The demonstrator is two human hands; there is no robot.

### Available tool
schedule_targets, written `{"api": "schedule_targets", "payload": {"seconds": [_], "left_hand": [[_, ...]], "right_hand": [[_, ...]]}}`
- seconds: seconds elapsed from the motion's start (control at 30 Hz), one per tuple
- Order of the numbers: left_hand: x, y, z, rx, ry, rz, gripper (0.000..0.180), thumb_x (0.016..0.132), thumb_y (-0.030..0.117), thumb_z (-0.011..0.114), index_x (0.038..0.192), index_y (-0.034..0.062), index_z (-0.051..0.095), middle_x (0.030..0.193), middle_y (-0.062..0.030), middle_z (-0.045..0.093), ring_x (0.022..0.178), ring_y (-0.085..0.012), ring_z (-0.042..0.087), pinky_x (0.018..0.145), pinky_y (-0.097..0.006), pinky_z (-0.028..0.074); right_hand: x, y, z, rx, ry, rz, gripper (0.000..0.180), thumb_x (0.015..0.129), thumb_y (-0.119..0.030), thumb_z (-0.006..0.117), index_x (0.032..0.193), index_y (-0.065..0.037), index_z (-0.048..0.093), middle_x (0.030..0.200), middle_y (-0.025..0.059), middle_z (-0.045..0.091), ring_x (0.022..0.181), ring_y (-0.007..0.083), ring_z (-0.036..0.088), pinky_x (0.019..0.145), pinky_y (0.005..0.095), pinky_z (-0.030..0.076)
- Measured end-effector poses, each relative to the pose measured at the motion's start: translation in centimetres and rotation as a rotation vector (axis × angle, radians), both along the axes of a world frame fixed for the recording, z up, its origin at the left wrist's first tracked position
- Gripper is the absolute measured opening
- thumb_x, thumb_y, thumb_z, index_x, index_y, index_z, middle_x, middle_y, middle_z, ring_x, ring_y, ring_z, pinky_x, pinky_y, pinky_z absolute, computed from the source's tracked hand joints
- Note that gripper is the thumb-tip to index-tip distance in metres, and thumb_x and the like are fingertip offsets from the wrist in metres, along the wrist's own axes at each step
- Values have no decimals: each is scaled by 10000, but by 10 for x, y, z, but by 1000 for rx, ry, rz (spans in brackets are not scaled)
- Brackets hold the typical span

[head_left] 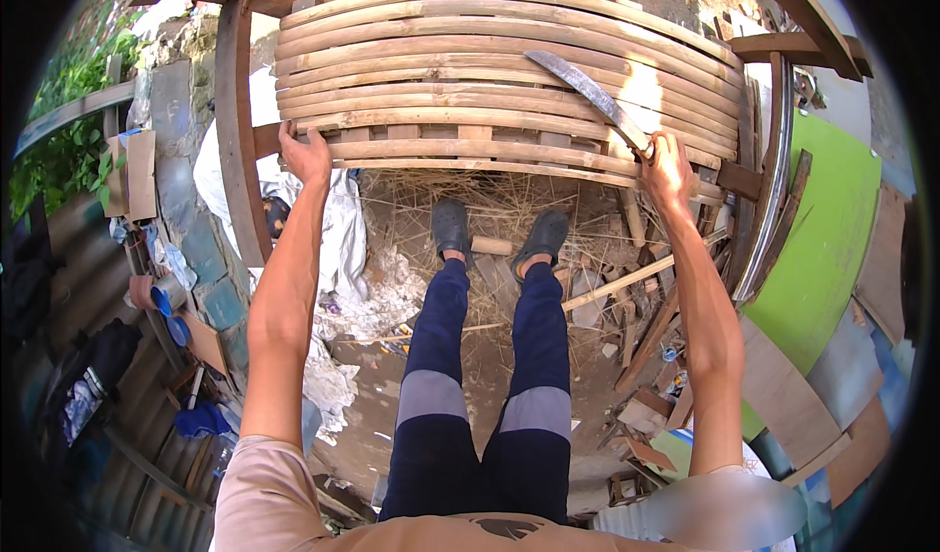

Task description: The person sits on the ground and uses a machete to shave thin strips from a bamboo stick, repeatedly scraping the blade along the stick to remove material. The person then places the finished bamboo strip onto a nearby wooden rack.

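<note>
My right hand (668,172) is closed round the handle of a machete (590,92), at the right end of the front slats. Its long, curved blade points up and to the left, over a bench-like platform of bamboo slats (431,45). At the left end, my left hand (307,155) grips the end of a front bamboo slat (470,148), with thumb and fingers bent around it. A gap shows between the front slats and those behind, with short wooden blocks visible in it.
Wooden posts (235,131) frame the platform on both sides. Below it, straw (431,185) and wood scraps lie around my feet in dark clogs (451,227). White sacking (338,229) hangs at the left. A green board (818,229) leans at the right, near a long bamboo strip (622,283).
</note>
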State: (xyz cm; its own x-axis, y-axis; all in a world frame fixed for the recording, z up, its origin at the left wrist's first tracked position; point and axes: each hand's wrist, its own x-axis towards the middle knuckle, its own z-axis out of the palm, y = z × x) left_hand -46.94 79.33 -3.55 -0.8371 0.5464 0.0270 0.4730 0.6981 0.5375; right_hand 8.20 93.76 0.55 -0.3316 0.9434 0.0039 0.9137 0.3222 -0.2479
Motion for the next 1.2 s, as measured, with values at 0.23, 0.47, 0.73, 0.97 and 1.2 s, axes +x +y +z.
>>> {"api": "schedule_targets", "payload": {"seconds": [0.23,0.47,0.73,0.97,1.2], "left_hand": [[-5,-1,-4,98,-2,-17,547,855,154,650,1340,-11,459,1291,-188,578,1196,-338,542,1030,-412,398],[9,1,-7,-53,202,-100,561,881,289,630,1355,31,478,1411,-215,447,1320,-373,395,1098,-475,296],[140,44,13,-261,274,-713,867,851,638,567,1528,188,267,1568,-294,82,1448,-475,77,1159,-564,96],[196,72,-2,-456,148,-729,1019,807,820,393,1562,197,110,1571,-304,-48,1451,-482,-80,1125,-637,-35],[194,82,8,-653,0,-747,1099,765,877,360,1564,199,26,1563,-301,-121,1439,-473,-161,1108,-657,-59]], "right_hand": [[-5,-3,-3,-11,61,-99,300,795,-157,733,1048,-77,593,1003,96,616,966,327,604,780,440,515],[-6,-10,-12,-13,141,-151,287,788,-146,745,1028,-60,612,1033,104,629,1011,324,585,846,431,491],[-11,-13,-25,37,239,-238,220,773,-92,732,955,-26,627,988,140,637,981,349,589,857,438,477],[-14,-11,-21,-42,191,-297,198,765,-98,723,929,-43,628,942,138,639,947,348,599,818,442,481],[-17,-12,-28,18,310,-328,281,737,-51,744,983,0,617,1128,139,601,1094,329,540,940,409,448]]}}
